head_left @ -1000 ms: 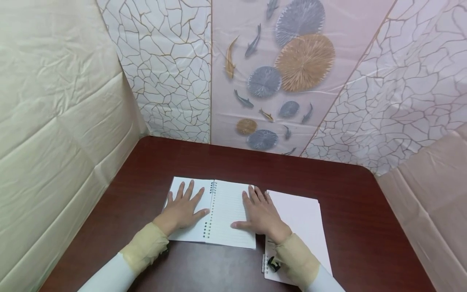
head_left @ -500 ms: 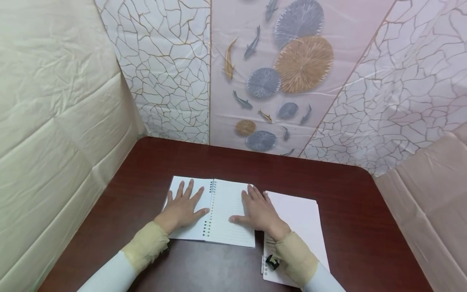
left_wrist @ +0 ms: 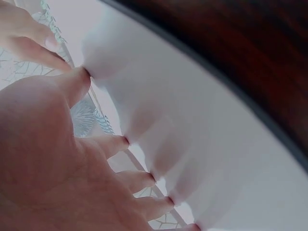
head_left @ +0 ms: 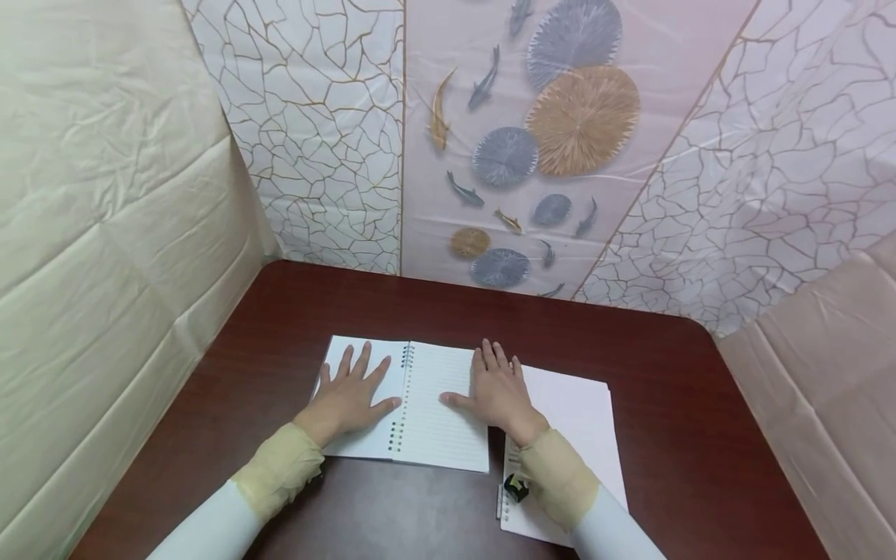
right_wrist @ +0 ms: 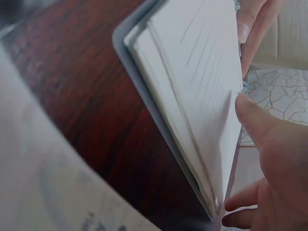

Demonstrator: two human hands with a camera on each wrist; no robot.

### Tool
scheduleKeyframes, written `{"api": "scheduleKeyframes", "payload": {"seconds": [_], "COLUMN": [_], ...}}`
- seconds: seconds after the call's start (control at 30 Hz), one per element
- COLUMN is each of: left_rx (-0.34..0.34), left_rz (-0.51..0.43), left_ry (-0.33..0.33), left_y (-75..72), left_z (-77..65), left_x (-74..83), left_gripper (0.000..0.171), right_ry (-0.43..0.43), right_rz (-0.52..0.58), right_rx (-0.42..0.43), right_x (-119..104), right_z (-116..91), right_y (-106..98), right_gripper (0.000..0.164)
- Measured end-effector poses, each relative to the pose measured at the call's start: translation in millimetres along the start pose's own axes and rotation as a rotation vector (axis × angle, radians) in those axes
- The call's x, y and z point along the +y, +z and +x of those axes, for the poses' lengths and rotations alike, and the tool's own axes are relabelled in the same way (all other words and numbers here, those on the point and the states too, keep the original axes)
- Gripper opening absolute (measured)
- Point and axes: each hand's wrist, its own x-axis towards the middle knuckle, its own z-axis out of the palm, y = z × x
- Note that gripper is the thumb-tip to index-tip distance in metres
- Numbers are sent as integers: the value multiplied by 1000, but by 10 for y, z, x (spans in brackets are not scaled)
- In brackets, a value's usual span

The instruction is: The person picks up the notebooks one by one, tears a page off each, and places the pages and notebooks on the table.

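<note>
A spiral notebook (head_left: 437, 435) lies open on the table, its lined right page bare of writing as far as I can tell. My left hand (head_left: 344, 403) rests on the left page with its fingers spread; in the left wrist view the fingertips (left_wrist: 150, 178) touch the white paper. Over the right page's outer edge lies my right hand (head_left: 501, 395), fingers straight and pointing away, thumb stretched across the lines. The right wrist view shows this thumb (right_wrist: 252, 113) at the paper and the page stack's thick edge. Some of the right fingers' undersides are hidden.
Beside the open notebook, a second white spiral pad (head_left: 577, 435) lies under my right forearm. A small black object (head_left: 516, 488) shows at the right wrist. The dark red table (head_left: 686, 435) ends at patterned cloth walls (head_left: 329, 155) behind and beige ones at the sides.
My right hand has slid a little away from me along the right page's outer edge, its fingers now reaching past the top corner. The left hand and the notebook stay put.
</note>
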Motion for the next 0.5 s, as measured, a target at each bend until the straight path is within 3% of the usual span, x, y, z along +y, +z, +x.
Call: {"api": "scheduleKeyframes", "payload": {"seconds": [0.5], "left_rx": [-7], "left_rz": [15], "left_ry": [-4], "left_y": [-21], "left_z": [-10], "left_x": [17], "left_gripper": [80], "right_ry": [-11], "right_rz": [20], "right_rx": [-50], "right_x": [43], "right_z": [11], "right_y": [44], "right_gripper": [109]}}
